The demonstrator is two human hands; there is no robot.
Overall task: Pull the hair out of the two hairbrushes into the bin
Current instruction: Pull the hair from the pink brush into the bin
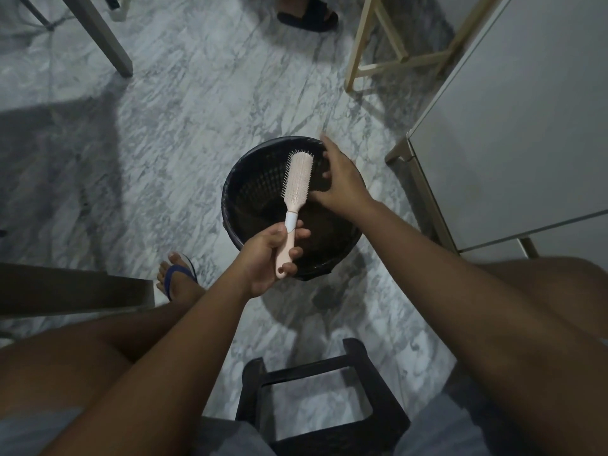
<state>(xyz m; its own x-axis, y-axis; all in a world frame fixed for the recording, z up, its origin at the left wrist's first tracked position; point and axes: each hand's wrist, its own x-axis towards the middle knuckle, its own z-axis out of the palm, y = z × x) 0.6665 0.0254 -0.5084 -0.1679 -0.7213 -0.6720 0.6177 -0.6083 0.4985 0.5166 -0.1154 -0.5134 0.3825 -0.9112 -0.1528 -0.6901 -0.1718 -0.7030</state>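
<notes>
One brush (pixel 295 183) is showing, a pale pink one with a white band at its neck, and it is being held over the bin (pixel 230 205). At the far left, a table leg (pixel 98 31) is standing on the marble floor (pixel 184 103), and lower down a foot (pixel 176 276) in a blue sandal is resting beside the person's left knee. The left hand (pixel 263 261) is reaching forward, its fingers (pixel 291 253) clenching around the brush handle, so that the head is pointing up and away, tilted slightly right, with the bristles facing left. The black bin is sitting on the floor directly under the brush; its lattice wall is showing inside, and dark matter is lying at its bottom, too dim to identify. The right hand (pixel 342 182) is hovering over the bin's right rim, just beside the brush head, its fingers loosely curled and gripping nothing that can be made out. Nearer the camera, a black stool (pixel 322 416) is standing between the person's knees. At upper right a light wooden frame (pixel 394 60) is standing, and a white cabinet (pixel 513 126) is filling the right edge.
</notes>
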